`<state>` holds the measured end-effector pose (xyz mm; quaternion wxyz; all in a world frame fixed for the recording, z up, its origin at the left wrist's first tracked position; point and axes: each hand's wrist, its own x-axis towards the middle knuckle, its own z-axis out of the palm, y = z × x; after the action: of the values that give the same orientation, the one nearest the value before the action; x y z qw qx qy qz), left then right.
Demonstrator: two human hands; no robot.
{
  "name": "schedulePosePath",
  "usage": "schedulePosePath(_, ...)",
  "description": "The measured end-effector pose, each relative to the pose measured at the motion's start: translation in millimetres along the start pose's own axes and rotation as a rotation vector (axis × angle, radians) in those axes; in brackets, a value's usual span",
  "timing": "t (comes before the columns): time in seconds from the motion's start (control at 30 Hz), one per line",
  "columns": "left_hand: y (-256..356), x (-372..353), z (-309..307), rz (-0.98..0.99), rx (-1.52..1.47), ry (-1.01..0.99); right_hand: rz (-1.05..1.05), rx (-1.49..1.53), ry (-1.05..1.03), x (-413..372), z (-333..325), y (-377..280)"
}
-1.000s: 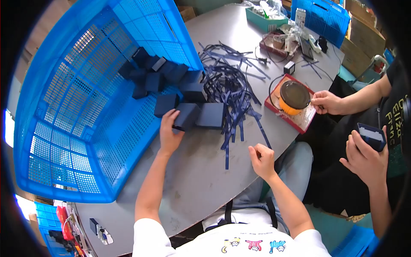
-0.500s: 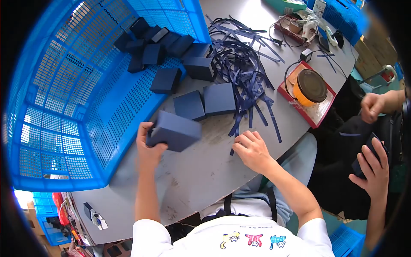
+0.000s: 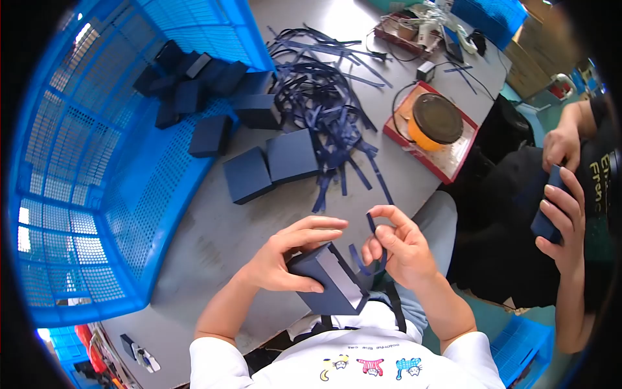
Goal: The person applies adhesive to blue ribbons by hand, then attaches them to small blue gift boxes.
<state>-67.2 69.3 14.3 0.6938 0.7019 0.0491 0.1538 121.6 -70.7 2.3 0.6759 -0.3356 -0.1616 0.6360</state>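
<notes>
My left hand [image 3: 288,253] grips a dark blue box [image 3: 317,279] tilted in front of my chest, its pale inner side facing right. Thumb and fingers clasp its left part. Just right of the box, my right hand [image 3: 405,249] pinches a narrow dark blue ribbon [image 3: 360,260] that curls down toward the box. Two more blue boxes, one nearer [image 3: 249,176] and one beside it [image 3: 293,155], lie on the table ahead. A tangled heap of ribbons [image 3: 330,107] spreads behind them.
A large blue plastic crate [image 3: 165,214] lies at the left, with several dark boxes in and by it. A red tray [image 3: 447,170] holds an orange tub [image 3: 433,123] with a dark top. At the right, a co-worker's hand [image 3: 564,214] holds a blue box.
My left hand has brought the box right and nearer my body, turning its pale inside into view. My right hand has lifted a ribbon off the table. The view has shifted.
</notes>
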Motion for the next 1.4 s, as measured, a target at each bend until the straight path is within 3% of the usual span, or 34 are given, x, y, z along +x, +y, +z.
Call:
schedulePosePath(0.1,2,24,11,-0.111,-0.072,-0.146,0.000,-0.131,-0.006,-7,-2,-10)
schedulePosePath(0.2,-9,40,20,-0.128,-0.059,-0.194,-0.106,-0.385,0.050,-12,-7,-16)
schedulePosePath(0.27,-14,50,21,-0.135,-0.058,-0.234,-0.142,-0.398,0.109,-12,-10,-21)
schedulePosePath(0.33,-20,57,22,-0.132,-0.067,-0.209,-0.030,-0.282,0.221,-8,-13,-30)
schedulePosePath(0.43,-24,74,24,-0.086,0.017,-0.261,0.052,-0.435,0.235,-7,-31,-39)
schedulePosePath(0.47,-27,80,26,-0.066,0.020,-0.237,-0.058,-0.456,0.290,-4,-32,-43)
schedulePosePath(0.57,-40,96,28,-0.261,-0.260,-0.189,-0.203,-0.570,0.494,1,-50,-71)
schedulePosePath(0.67,-64,110,25,-0.136,-0.191,-0.173,-0.374,-0.508,0.606,13,-77,-95)
schedulePosePath(0.7,-67,117,27,-0.030,-0.203,-0.167,-0.369,-0.503,0.618,16,-87,-104)
schedulePosePath(0.83,-91,134,25,0.096,-0.205,-0.155,-0.337,-0.515,0.658,30,-116,-128)
schedulePosePath(0.93,-106,136,23,-0.036,-0.221,-0.168,-0.312,-0.561,0.674,39,-125,-140)
schedulePosePath(1.07,-109,139,19,0.038,-0.203,-0.251,-0.293,-0.578,0.693,51,-138,-148)
schedulePosePath(1.4,-110,140,16,0.010,-0.206,-0.256,-0.253,-0.630,0.718,64,-153,-151)
